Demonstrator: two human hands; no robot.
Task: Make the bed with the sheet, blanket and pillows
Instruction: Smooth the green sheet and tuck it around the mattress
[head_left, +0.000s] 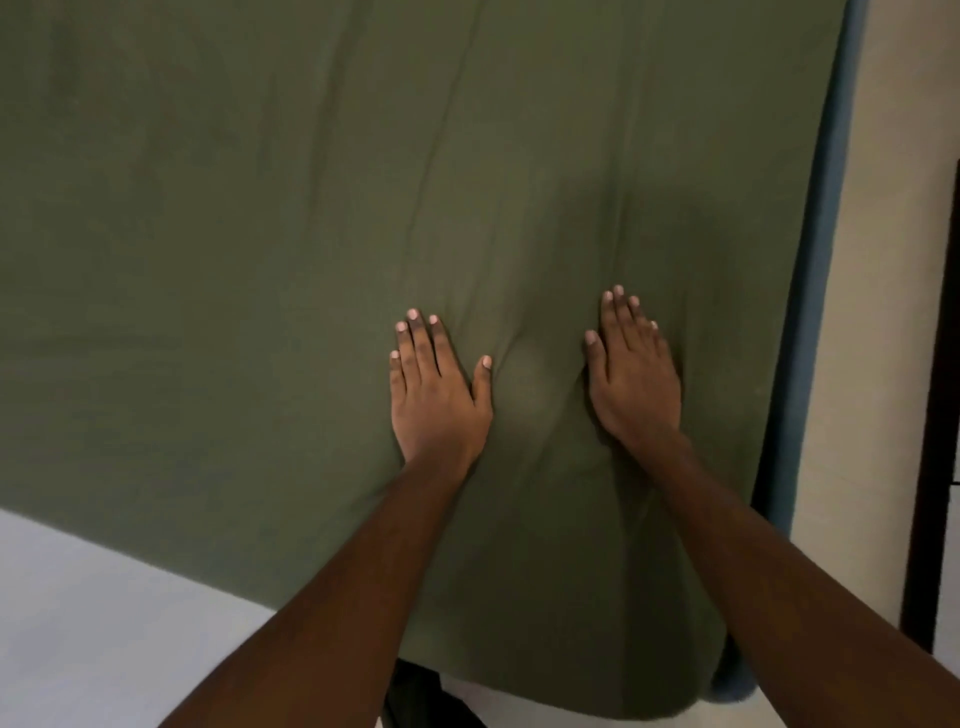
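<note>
An olive-green blanket (311, 218) lies spread over most of the bed, with long shallow creases running away from me. My left hand (436, 389) lies flat on it, fingers straight and slightly spread. My right hand (631, 374) presses flat on it a little to the right, fingers together. A small bulge of cloth stands between the two hands. A pale white sheet (104, 623) shows uncovered at the lower left, beside the blanket's edge. No pillows are in view.
The blue mattress edge (815, 312) runs along the bed's right side and rounds off at the near corner. Beyond it lies a beige floor (893, 156). A dark upright frame (935, 415) stands at the far right edge.
</note>
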